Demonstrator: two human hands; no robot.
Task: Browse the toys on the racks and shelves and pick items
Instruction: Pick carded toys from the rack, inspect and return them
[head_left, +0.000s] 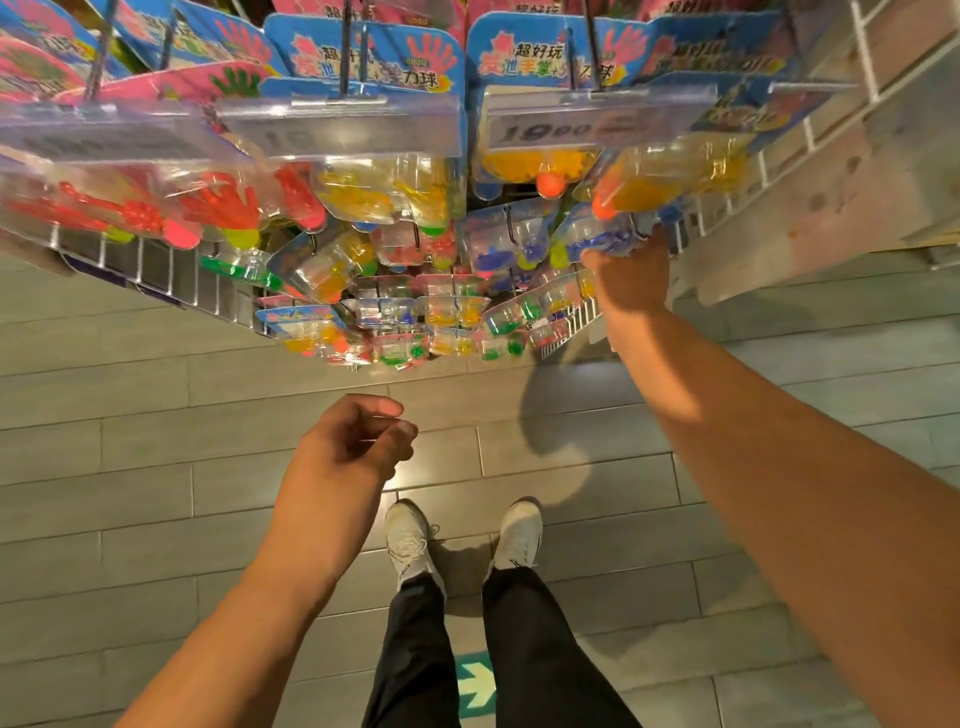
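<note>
A wire rack (566, 322) carries many blister-packed sticky-hand toys on hooks, seen from above. My right hand (631, 275) reaches up under the right column and holds the lower edge of a pack with a blue sticky hand (602, 241). Above it hang packs with yellow hands and orange balls (550, 182), and red-hand packs (208, 202) fill the left side. My left hand (358, 441) hovers lower, in front of the rack, fingers loosely curled with nothing in them.
Clear price-tag holders (597, 119) stick out on the hook ends at the top. A pale shelf unit (831, 182) stands to the right of the rack. Below are the grey plank floor (156, 467), my white shoes (410, 535) and a green floor arrow (475, 680).
</note>
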